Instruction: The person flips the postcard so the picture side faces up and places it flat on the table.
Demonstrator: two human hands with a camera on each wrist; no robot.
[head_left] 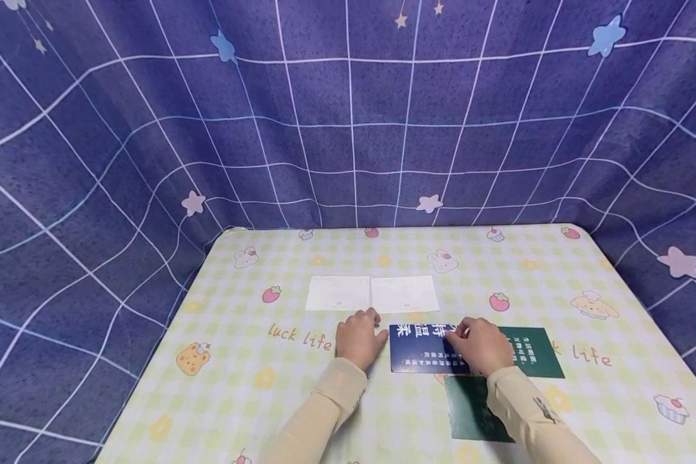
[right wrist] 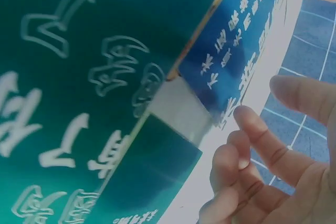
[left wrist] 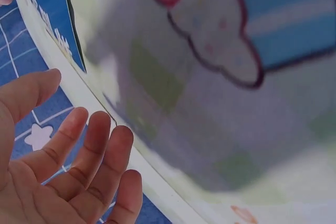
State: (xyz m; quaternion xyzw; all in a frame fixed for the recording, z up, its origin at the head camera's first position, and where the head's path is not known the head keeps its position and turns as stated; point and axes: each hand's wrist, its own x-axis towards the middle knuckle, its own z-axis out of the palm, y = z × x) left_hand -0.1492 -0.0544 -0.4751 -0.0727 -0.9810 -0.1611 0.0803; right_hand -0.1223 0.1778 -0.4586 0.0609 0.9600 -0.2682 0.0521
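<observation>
A dark blue card (head_left: 420,357) with white Chinese characters lies on the table, its writing upside down in the head view. Over its right end is my right hand (head_left: 484,345); in the right wrist view the thumb (right wrist: 302,93) stands apart from the curved fingers, right by the card's edge. A green card (head_left: 539,354) with white writing lies to the right, partly covered by that hand. Below it, another green card (head_left: 470,409) is partly hidden by the sleeve. My left hand (head_left: 359,339) is beside the blue card's left end, its fingers loosely bent around nothing.
Two white cards (head_left: 339,293) lie side by side beyond the hands. The patterned tablecloth (head_left: 220,399) has green checks and cartoon prints. A dark blue grid curtain (head_left: 383,142) hangs behind the table and along its sides.
</observation>
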